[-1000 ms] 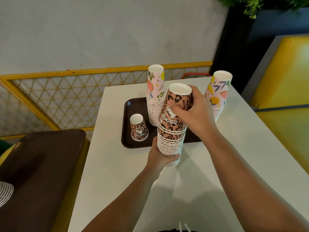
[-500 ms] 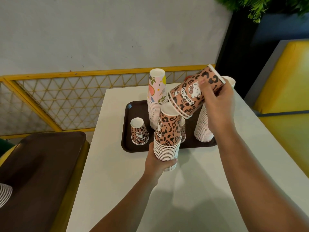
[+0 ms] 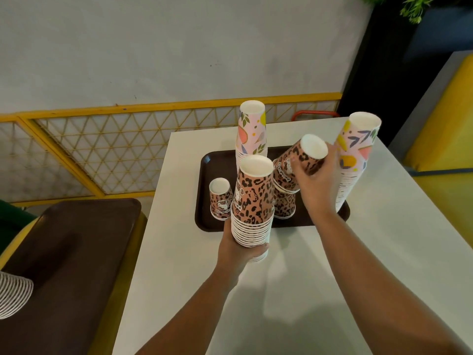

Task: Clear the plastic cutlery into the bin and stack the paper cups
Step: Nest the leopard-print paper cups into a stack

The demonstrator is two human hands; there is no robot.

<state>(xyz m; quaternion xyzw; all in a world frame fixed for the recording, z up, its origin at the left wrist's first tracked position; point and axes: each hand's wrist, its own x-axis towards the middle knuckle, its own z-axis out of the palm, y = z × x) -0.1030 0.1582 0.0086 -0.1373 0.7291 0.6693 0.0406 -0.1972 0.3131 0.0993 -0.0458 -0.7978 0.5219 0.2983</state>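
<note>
My left hand grips the bottom of a tall stack of upside-down leopard-print paper cups at the near edge of the brown tray. My right hand holds a short tilted stack of leopard cups just over another leopard cup standing on the tray. A single leopard cup stands upside down on the tray's left side. Two tall stacks of pink patterned cups rise at the tray's back and right. No cutlery or bin is visible.
The white table carries the tray. To the left a second brown tray lies on a yellow surface, with striped white cup rims at the frame's left edge. A yellow lattice rail runs behind.
My right hand lifted several leopard cups off the top of the stack, swung them right, and now lowers them over a cup on the tray. The left hand kept holding the stack.
</note>
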